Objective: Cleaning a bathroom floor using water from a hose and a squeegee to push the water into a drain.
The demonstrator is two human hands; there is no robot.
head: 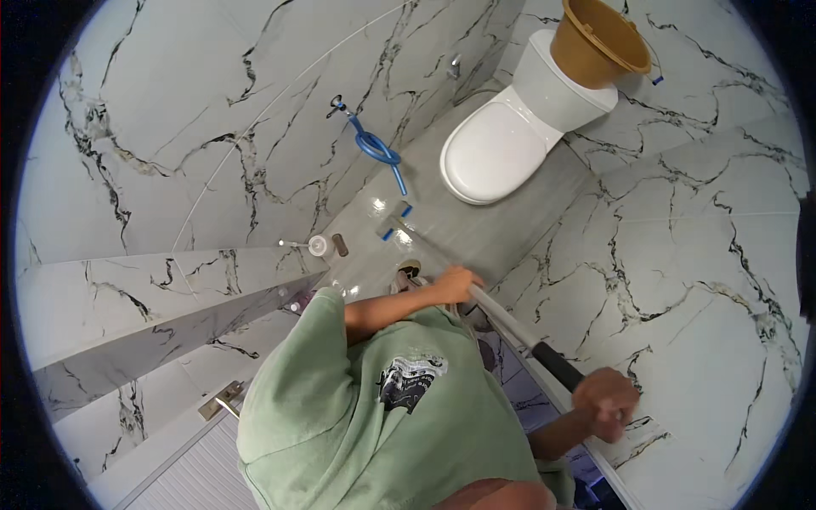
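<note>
A long-handled floor mop or squeegee [503, 313] slants across the front of me, its pole grey and its upper grip black. My left hand [456, 284] is closed around the middle of the pole. My right hand [605, 403] grips the black end at the lower right. The flat grey head with blue ends [394, 220] rests on the wet, shiny grey floor [440, 210], left of the white toilet [494, 153]. The toilet's lid is down. One shoe [410, 269] shows just below the tool's head.
An orange-brown bucket [602, 41] stands on the toilet cistern. A knotted blue hose [377, 148] hangs from a wall tap [338, 105]. A white container [320, 245] and a brown brush-like object [340, 245] sit by the left wall. A door handle [226, 403] is at lower left.
</note>
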